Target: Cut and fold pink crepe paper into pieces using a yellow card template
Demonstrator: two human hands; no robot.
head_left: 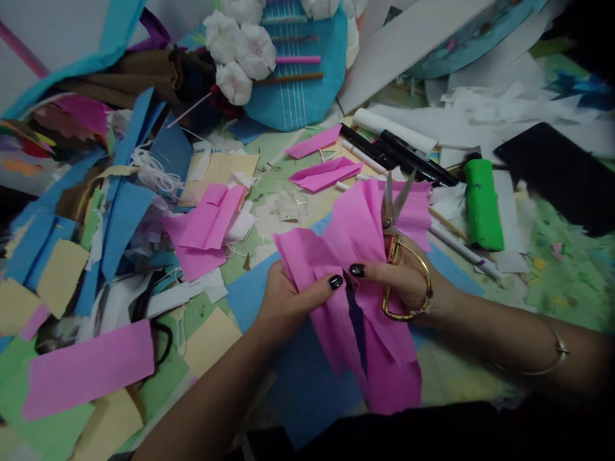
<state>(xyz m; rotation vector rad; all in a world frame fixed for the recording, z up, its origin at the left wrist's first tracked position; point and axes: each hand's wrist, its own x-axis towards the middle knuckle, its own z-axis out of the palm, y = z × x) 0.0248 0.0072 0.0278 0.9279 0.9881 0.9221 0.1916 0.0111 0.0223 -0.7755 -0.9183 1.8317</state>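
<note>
A large pink crepe paper (336, 256) with a long slit down its lower part is held between both hands. My left hand (293, 298) pinches its left side, thumb on top and fingers hidden behind. My right hand (403, 275) grips the other side of the slit, its thumb close to my left thumb. Gold-handled scissors (407, 314) also hang in my right hand, their blades apart and pointing away from me. Blue paper (302, 378) lies beneath the pink sheet.
Pink pieces (206, 224), blue strips (127, 218) and yellow scraps cover the left side. A blue paper guitar shape (307, 96) with white flowers (254, 51) stands at the back. Black markers (369, 150), a green object (483, 205) and a black flat object (557, 173) lie right.
</note>
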